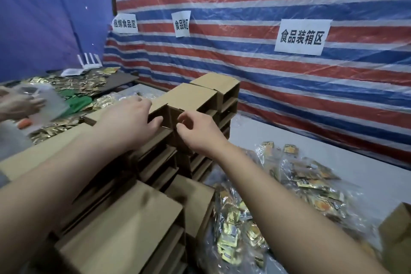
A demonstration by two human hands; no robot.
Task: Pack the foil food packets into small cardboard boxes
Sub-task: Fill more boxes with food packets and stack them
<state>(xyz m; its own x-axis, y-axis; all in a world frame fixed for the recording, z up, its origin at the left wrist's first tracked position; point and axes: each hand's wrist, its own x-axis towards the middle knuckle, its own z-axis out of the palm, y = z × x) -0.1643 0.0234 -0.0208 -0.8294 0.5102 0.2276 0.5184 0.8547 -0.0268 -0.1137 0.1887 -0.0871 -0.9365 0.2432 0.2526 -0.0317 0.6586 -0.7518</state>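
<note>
Item: top cardboard box (184,98), seated on the stack of boxes (155,162). Its near open edge is gripped by the left hand (135,115), thumb hooked inside; the adjoining flap is pinched by the right hand (195,129). Foil food packets (289,184) are heaped in clear bags on the desk (333,151), below and right of the right hand; none are boxed yet. Recommended: the box is lifted straight off, so that the boxes beneath are not dragged askew.
</note>
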